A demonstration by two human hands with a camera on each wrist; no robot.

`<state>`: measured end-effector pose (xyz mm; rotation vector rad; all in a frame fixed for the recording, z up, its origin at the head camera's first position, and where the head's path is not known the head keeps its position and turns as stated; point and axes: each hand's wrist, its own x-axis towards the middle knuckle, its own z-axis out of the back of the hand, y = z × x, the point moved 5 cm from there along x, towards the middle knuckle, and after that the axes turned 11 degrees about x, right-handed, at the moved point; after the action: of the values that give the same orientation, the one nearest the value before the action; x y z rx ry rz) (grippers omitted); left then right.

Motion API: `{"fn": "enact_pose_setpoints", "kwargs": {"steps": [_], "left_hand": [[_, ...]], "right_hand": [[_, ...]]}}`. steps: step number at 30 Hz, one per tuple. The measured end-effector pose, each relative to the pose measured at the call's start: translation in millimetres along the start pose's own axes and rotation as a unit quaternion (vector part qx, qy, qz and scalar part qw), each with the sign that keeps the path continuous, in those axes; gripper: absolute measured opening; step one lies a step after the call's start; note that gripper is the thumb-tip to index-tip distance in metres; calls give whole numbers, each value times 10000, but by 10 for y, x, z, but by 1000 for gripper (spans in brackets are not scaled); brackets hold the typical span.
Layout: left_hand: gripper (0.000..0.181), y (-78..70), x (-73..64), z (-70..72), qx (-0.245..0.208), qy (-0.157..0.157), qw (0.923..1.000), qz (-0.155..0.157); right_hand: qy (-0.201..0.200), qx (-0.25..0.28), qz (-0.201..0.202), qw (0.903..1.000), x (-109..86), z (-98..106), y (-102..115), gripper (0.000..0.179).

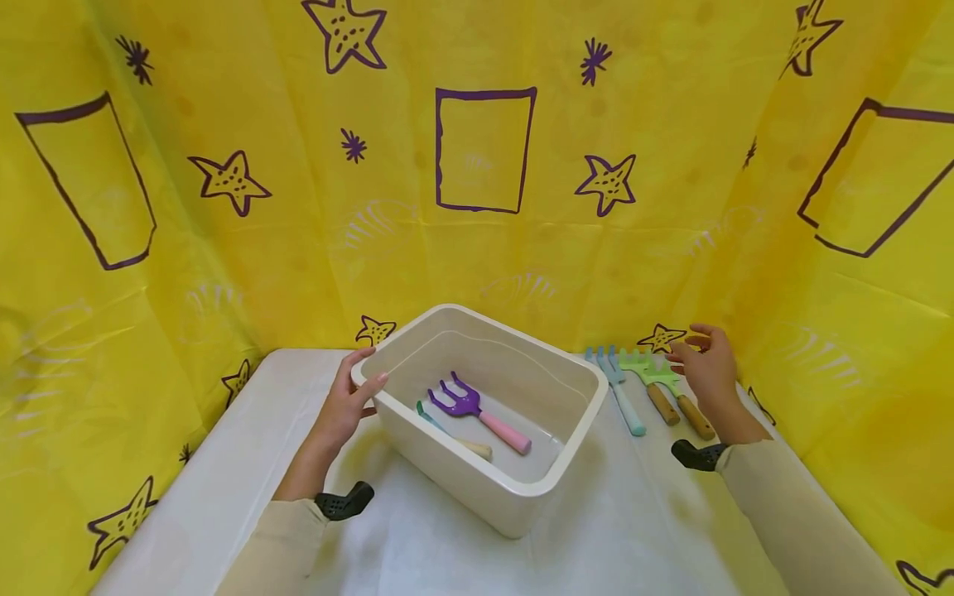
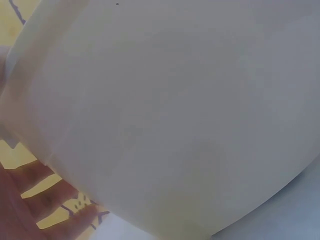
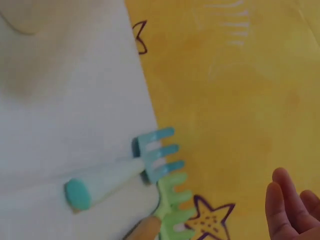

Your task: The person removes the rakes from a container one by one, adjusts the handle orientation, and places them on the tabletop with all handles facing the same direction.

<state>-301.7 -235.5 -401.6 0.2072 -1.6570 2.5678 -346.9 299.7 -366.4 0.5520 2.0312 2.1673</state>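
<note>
My left hand (image 1: pixel 346 406) grips the left corner of a cream plastic bin (image 1: pixel 455 463), its thumb over the rim and its fingers outside. The bin stands turned at an angle. Inside lies a purple hand rake (image 1: pixel 465 403) with a pink handle. Beside it is a teal-ended tool (image 1: pixel 475 448) with a cream handle, partly hidden by the near wall. My right hand (image 1: pixel 711 377) holds nothing, fingers loosely bent, near two green hand rakes (image 1: pixel 662 404) with wooden handles. A light blue hand rake (image 3: pixel 115 181) lies next to them. The bin's outer wall (image 2: pixel 175 110) fills the left wrist view.
A white-covered table (image 1: pixel 596 555) carries the bin and the rakes. Yellow cloth (image 1: pixel 484 257) with purple star drawings rises along the back and both sides, close behind the rake heads. Black wrist cameras (image 1: pixel 344 502) sit on both wrists.
</note>
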Motion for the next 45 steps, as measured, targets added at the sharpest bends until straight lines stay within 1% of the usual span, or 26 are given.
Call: {"fn": "enact_pose_setpoints", "kwargs": {"steps": [2,6,7,9,12,15,19,23,25,28,32,35,38,41,45], "left_hand": [[61,-3,-1,4,14,-72,10000,-64],[59,-15,-4,4,14,-205,9996,-176],[58,-21,-6,-1,-3,-217,9996,-199],[57,-33,-6,-14,-43,-221,9995,-231],[56,-47,-11,-33,-146,-199,9993,-277],[57,-32,-15,-47,-287,-149,9992,-251],[59,-5,-12,-55,-397,-64,9991,-134],[60,-9,-2,-38,-380,-30,9993,-45],[61,-16,-4,-31,-389,-15,9992,-27],[60,-119,-55,-31,-440,85,9990,87],[59,-110,-64,-42,-477,98,9987,122],[60,0,-22,-46,-412,19,9991,56],[59,6,-19,-43,-407,-14,9992,30],[59,8,-16,-46,-416,-3,9991,42],[59,13,-11,-52,-402,31,9991,110]], "right_hand": [[72,97,76,9999,19,-87,76,50],[239,409,205,9987,62,-247,224,46],[297,516,242,9979,72,-284,261,46],[388,546,367,9971,85,-357,338,47],[470,451,551,9964,86,-468,453,53],[550,254,691,9958,71,-584,555,61],[714,35,797,9943,52,-749,680,67],[951,-200,917,9910,61,-933,779,68],[1111,-314,1022,9880,68,-1026,811,69],[1420,-286,1177,9824,59,-1163,854,70],[1887,-202,1288,9733,10,-1354,921,72],[2273,-159,1410,9634,-24,-1503,968,74],[2628,-45,1533,9526,-60,-1637,1011,77],[2860,5,1546,9457,-100,-1748,1044,77],[3054,-1,1510,9402,-152,-1876,1075,76]]}}
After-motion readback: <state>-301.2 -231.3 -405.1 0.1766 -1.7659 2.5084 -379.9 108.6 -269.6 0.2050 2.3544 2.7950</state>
